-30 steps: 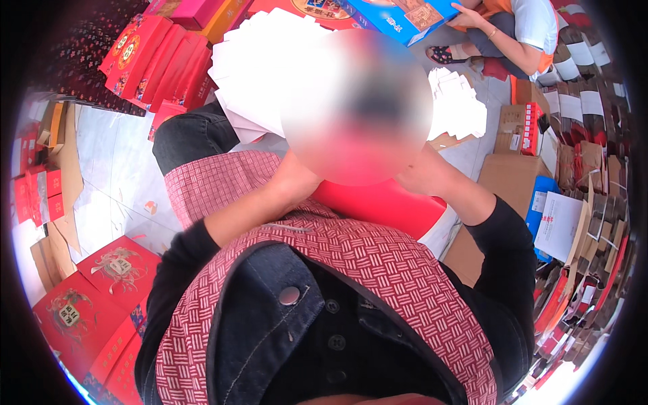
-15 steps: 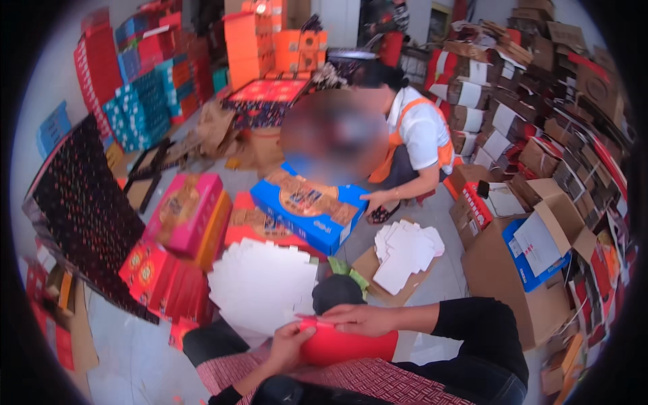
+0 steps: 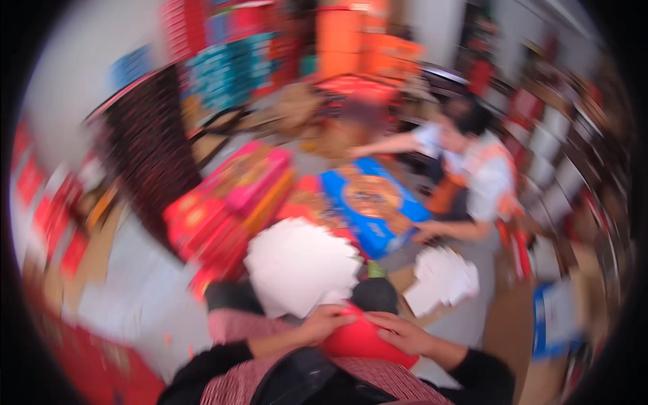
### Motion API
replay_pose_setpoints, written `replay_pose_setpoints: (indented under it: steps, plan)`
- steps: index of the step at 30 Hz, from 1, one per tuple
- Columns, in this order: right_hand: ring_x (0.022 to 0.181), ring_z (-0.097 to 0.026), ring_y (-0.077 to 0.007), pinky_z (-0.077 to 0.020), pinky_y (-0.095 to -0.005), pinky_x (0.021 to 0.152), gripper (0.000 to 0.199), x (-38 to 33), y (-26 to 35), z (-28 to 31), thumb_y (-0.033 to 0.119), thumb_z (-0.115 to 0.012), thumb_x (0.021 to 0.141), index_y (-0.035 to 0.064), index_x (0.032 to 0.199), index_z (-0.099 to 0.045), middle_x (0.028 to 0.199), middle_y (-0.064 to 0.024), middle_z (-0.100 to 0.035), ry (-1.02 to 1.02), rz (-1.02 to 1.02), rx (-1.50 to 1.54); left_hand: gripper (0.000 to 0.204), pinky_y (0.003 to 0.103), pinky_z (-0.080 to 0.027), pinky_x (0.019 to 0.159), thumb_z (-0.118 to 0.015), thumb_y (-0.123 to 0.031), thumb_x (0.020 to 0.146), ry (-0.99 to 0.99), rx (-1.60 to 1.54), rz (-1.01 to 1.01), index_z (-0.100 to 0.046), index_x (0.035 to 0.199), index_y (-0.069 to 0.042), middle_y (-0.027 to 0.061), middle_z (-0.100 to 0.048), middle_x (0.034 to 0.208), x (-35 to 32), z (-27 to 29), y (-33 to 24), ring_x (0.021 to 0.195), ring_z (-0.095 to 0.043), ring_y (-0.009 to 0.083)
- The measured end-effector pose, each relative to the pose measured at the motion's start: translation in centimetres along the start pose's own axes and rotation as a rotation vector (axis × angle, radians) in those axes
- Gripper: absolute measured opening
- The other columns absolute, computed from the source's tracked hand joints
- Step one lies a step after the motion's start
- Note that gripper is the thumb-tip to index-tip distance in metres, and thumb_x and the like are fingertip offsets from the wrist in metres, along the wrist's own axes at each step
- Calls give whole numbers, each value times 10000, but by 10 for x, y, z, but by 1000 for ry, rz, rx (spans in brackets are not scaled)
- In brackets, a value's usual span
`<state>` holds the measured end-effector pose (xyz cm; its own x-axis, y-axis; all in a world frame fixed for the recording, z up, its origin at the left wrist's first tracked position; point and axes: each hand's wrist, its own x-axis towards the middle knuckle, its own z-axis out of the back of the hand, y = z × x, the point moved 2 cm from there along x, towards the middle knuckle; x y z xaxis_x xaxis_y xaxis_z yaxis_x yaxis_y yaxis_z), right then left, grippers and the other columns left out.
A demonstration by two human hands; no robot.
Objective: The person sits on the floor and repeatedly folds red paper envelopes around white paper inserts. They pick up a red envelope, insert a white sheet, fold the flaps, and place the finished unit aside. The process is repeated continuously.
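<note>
A red cardboard piece (image 3: 358, 337) lies over my lap, its upper edge between my hands. My left hand (image 3: 326, 324) pinches its left corner. My right hand (image 3: 405, 332) grips the right side, fingers stretched along its surface. Just ahead, a fanned stack of white cut-out card sheets (image 3: 300, 266) rests by my knees. A smaller white stack (image 3: 442, 280) sits on brown cardboard to its right. Motion blur hides fine detail.
A co-worker in a white shirt and orange apron (image 3: 486, 175) crouches beyond, one hand on a blue gift box (image 3: 374, 202). Pink and red boxes (image 3: 260, 175) stack at left, near a tall dark patterned stack (image 3: 145, 148). An opened brown carton (image 3: 509, 317) stands right.
My view has swung left, blurring the scene. My right hand has slid from the top edge to the right side of the red piece. The co-worker's other arm now reaches out leftward.
</note>
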<state>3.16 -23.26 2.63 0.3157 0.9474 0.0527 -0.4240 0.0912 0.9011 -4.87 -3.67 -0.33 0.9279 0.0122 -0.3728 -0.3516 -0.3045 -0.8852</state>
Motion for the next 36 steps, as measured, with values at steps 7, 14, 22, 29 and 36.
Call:
replay_pose_setpoints:
  steps: [7,14,22,29,36]
  plan:
    - [1258,-371,-352,-273,-399,1050,545,-12,26,-1,378,-341,949,-15,1323,-393,1351,-218,-395,19,-24,-194,140,249,-472,592,-720,-149,741,2,154,-378,-684,812,-34,31,-649,700,13,-6,15,646,-575,77]
    - [1271,-352,-340,-264,-379,1056,487,13,10,-6,277,-385,944,4,1347,-368,1367,-205,-371,190,19,-180,183,248,-457,546,-746,-170,722,-57,42,-435,-667,750,-7,33,-635,661,4,7,16,614,-572,81]
    - [1281,-335,-330,-259,-362,1058,467,17,-47,13,183,-427,941,27,1372,-341,1383,-194,-346,271,56,-247,147,247,-454,546,-737,-116,708,-151,-1,-469,-653,719,4,30,-625,657,6,17,21,614,-571,88]
    - [1262,-351,-343,-286,-372,1041,475,-29,-234,42,216,-423,945,39,1377,-333,1373,-198,-344,497,229,-913,137,252,-455,559,-738,-102,698,-133,-52,-441,-650,709,2,31,-624,658,12,24,22,625,-571,88]
    - [1254,-359,-345,-293,-369,1035,471,29,-47,11,212,-426,946,35,1374,-336,1363,-199,-352,268,107,-253,135,254,-448,567,-731,-112,708,-151,-14,-534,-651,708,-3,30,-619,655,16,23,22,630,-564,85]
